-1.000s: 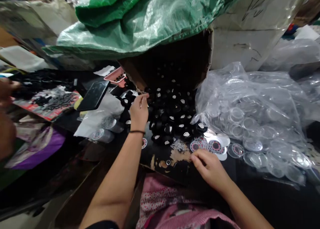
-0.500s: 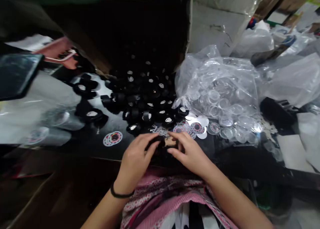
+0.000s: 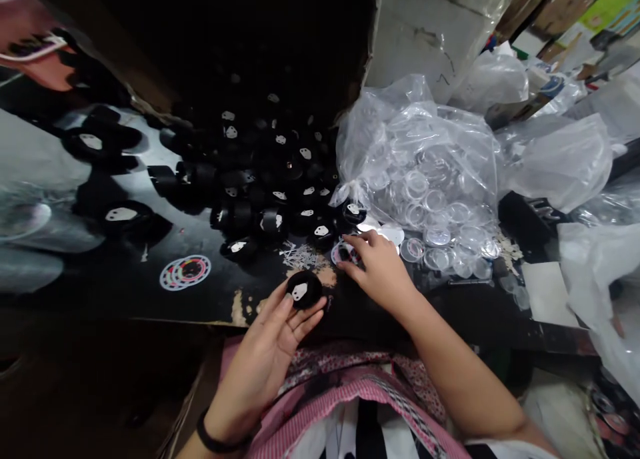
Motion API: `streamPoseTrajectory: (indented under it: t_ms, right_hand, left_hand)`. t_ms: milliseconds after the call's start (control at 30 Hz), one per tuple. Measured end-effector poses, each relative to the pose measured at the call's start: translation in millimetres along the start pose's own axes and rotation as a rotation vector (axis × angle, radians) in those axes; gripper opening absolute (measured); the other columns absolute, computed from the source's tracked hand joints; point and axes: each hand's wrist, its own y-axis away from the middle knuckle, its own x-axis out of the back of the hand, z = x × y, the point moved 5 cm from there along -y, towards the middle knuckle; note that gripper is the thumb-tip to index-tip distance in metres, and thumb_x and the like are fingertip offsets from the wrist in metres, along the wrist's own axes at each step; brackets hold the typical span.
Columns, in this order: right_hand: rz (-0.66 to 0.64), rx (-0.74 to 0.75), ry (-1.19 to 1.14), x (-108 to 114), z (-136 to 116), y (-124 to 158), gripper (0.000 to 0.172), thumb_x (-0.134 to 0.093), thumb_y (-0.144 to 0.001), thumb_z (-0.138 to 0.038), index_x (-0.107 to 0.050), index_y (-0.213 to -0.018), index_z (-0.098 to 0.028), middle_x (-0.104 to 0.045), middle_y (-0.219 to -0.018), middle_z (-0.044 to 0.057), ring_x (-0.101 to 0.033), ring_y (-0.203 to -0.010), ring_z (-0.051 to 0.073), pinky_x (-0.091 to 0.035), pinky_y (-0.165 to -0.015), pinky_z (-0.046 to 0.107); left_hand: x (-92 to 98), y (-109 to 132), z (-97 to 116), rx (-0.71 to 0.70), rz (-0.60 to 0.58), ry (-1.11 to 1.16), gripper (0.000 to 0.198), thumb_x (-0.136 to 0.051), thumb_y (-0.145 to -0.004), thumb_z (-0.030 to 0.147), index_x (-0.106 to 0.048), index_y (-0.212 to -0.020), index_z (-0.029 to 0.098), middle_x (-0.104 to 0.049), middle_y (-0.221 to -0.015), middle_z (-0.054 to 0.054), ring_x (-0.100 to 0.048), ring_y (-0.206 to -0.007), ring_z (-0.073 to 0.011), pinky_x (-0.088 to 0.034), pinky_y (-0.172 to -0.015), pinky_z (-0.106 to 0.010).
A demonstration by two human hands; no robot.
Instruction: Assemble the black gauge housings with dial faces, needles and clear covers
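My left hand [image 3: 280,325] holds a round black plastic case [image 3: 305,290] by its edge, between thumb and fingers. A small pale metal plate [image 3: 299,291] with holes shows on its upper face. Over a pile of printed round discs [image 3: 338,253], my right hand [image 3: 376,262] has thumb and index finger apart; whether the fingertips touch a disc is hard to see. Thin pale pins [image 3: 303,254] lie in a heap just beyond the held case. Several more black cases [image 3: 273,221] with similar plates crowd the table behind.
A clear plastic bag [image 3: 425,152] spills round transparent covers [image 3: 437,235] at the right. Printed discs [image 3: 185,272] lie at the left on the black table [image 3: 200,302]. A large dark box [image 3: 250,39] stands at the back. A white card [image 3: 549,292] lies far right.
My left hand has turned palm up, bringing the black case into sight. My right hand has moved away from it to the printed discs. The camera view has shifted right.
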Motion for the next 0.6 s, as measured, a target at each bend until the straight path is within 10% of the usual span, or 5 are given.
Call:
streamPoseTrajectory:
  t_ms: [133, 267, 400, 600]
  right_hand:
    - [-0.027, 0.043, 0.232, -1.3, 4.3, -14.6, 0.032, -0.064, -0.090, -0.031, -0.065, -0.119, -0.019, -0.060, -0.118, 0.015, -0.055, -0.111, 0.034, -0.044, -0.093, 0.052]
    - [-0.025, -0.094, -0.282, -7.0, 11.5, -7.8, 0.008, -0.061, -0.088, -0.024, -0.060, -0.094, -0.018, -0.063, -0.094, 0.006, -0.061, -0.088, 0.021, -0.050, -0.083, 0.039]
    - [-0.198, -0.200, -0.882, -18.1, 8.9, 7.2, 0.026, -0.057, -0.086, -0.019, -0.051, -0.111, -0.021, -0.060, -0.094, 0.000, -0.060, -0.061, 0.009, -0.052, -0.063, 0.026]
    - [-0.094, -0.189, -0.859, -6.0, 6.5, 17.0, 0.017, -0.061, -0.087, -0.022, -0.061, -0.104, -0.020, -0.067, -0.089, 0.001, -0.065, -0.077, 0.013, -0.053, -0.074, 0.028]
  left_hand:
    - [-3.5, -1.7, 3.4, 0.017, -0.004, 0.047, 0.036, -0.070, -0.084, 0.045, -0.068, -0.113, 0.025, -0.074, -0.116, -0.006, -0.073, -0.091, -0.0165, -0.061, -0.081, -0.027]
    - [-7.9, -4.1, 2.6, 0.078, -0.021, 0.026, 0.037, -0.058, -0.091, 0.052, -0.069, -0.110, 0.022, -0.075, -0.113, -0.009, -0.072, -0.093, -0.0181, -0.061, -0.080, -0.028]
    - [-16.0, -5.5, 7.4, 0.041, -0.053, -0.028, 0.039, -0.055, -0.091, 0.055, -0.069, -0.112, 0.025, -0.074, -0.116, -0.006, -0.072, -0.096, -0.0209, -0.060, -0.084, -0.034]
    - [-22.3, -4.9, 6.3, -0.054, -0.024, -0.021, 0.033, -0.066, -0.088, 0.046, -0.070, -0.112, 0.025, -0.074, -0.117, -0.005, -0.072, -0.101, -0.0200, -0.058, -0.092, -0.033]
